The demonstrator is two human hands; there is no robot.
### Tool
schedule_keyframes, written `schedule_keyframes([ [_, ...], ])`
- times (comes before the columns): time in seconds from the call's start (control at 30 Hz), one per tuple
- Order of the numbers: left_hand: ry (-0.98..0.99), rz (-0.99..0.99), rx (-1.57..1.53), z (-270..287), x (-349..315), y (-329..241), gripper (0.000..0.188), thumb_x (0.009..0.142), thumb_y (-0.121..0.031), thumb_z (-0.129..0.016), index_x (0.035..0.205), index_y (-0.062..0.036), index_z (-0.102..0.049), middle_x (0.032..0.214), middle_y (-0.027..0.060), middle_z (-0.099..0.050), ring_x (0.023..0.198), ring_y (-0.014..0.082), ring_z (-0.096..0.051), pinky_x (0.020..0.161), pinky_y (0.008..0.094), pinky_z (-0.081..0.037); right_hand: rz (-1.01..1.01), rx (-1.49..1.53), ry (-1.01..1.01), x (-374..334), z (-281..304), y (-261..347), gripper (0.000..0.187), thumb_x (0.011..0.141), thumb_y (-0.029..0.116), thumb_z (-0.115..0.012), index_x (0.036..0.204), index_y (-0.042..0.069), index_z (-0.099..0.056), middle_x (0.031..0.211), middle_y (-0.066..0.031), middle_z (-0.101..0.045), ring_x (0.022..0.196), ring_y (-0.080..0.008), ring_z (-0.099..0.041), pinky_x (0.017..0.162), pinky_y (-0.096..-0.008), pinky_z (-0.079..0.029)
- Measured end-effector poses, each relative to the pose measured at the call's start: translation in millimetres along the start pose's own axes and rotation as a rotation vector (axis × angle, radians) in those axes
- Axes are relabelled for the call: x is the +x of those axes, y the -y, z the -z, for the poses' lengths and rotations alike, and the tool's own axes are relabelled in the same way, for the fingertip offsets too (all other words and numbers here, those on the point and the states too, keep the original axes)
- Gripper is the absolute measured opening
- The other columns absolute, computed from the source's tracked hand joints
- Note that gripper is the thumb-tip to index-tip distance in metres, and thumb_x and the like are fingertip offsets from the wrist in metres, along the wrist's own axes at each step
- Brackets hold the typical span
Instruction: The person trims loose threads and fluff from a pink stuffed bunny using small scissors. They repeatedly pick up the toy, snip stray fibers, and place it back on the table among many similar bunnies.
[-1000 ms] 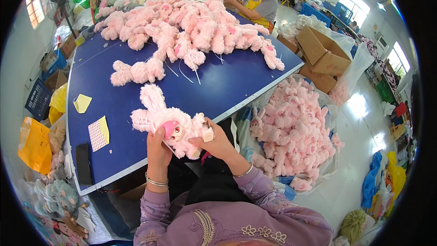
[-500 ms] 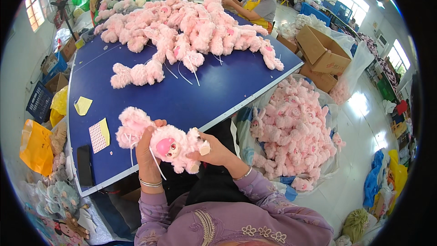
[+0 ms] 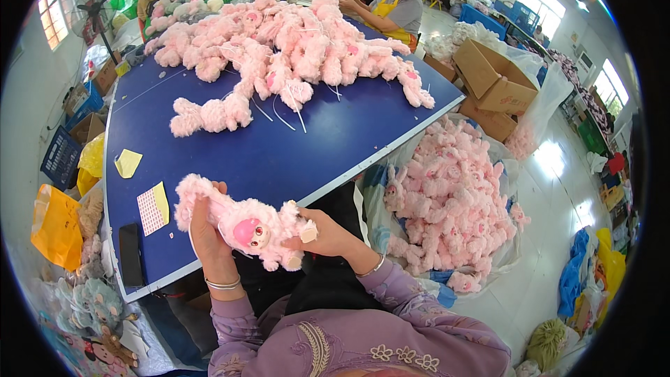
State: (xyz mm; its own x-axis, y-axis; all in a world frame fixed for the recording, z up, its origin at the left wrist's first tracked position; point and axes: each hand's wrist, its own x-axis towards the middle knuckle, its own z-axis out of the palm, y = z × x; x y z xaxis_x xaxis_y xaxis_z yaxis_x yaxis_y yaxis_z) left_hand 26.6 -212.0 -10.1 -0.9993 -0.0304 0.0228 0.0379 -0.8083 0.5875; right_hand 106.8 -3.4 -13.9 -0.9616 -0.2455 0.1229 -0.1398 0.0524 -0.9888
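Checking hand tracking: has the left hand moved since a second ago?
Yes: the left hand has shifted left, closer to the pink-patterned sheet lying on the blue table.

Plush toy (image 3: 259, 236) is between both hands, left hand (image 3: 209, 234) at the ear end and right hand (image 3: 328, 234) at the feet, by the table's near edge. Table (image 3: 335, 143) runs out ahead of the grip, big heap of plushies (image 3: 279, 35) on its far half. Left of the grip, also on the table: label sheet (image 3: 150, 209), paper scrap (image 3: 128, 163) beyond it, phone-like slab (image 3: 130, 255) nearer. Off right, beside the table, there's another plush pile (image 3: 453, 202), then a carton (image 3: 513, 94) behind that.
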Motion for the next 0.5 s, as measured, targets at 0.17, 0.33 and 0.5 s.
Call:
schedule_keyframes([
  [0.17,-0.010,-0.015,0.030,10.1,7.0,-4.3,0.035,0.092,-0.018,-0.061,0.122,-0.0021,-0.054,0.113,0.0131,-0.063,0.106,0.0236,-0.060,0.089,0.0342,-0.051,-0.002,-0.006,-0.005,-1.2,-0.3,-4.5,0.051,0.079,0.019,-0.076,0.117,-0.008,-0.055,0.101,-0.0094,-0.065,0.093,-0.0127,-0.059,0.084,-0.0284,-0.048],
  [0.33,0.052,-0.037,-0.027,20.2,10.2,-6.3,0.032,0.093,-0.020,-0.059,0.120,-0.0026,-0.054,0.112,0.0137,-0.063,0.105,0.0236,-0.061,0.088,0.0350,-0.052,0.017,-0.078,-0.001,-1.5,-0.5,1.3,0.052,0.079,0.019,-0.076,0.117,-0.008,-0.054,0.102,-0.0096,-0.065,0.093,-0.0124,-0.059,0.085,-0.0285,-0.048],
  [0.5,0.033,-0.009,-0.059,16.7,7.4,-10.4,0.028,0.093,-0.018,-0.055,0.115,-0.0013,-0.057,0.107,0.0122,-0.065,0.099,0.0241,-0.063,0.082,0.0361,-0.053,-0.034,0.000,0.014,-2.0,0.5,-6.0,0.054,0.078,0.019,-0.077,0.119,-0.008,-0.054,0.103,-0.0085,-0.065,0.095,-0.0118,-0.058,0.086,-0.0284,-0.047],
])
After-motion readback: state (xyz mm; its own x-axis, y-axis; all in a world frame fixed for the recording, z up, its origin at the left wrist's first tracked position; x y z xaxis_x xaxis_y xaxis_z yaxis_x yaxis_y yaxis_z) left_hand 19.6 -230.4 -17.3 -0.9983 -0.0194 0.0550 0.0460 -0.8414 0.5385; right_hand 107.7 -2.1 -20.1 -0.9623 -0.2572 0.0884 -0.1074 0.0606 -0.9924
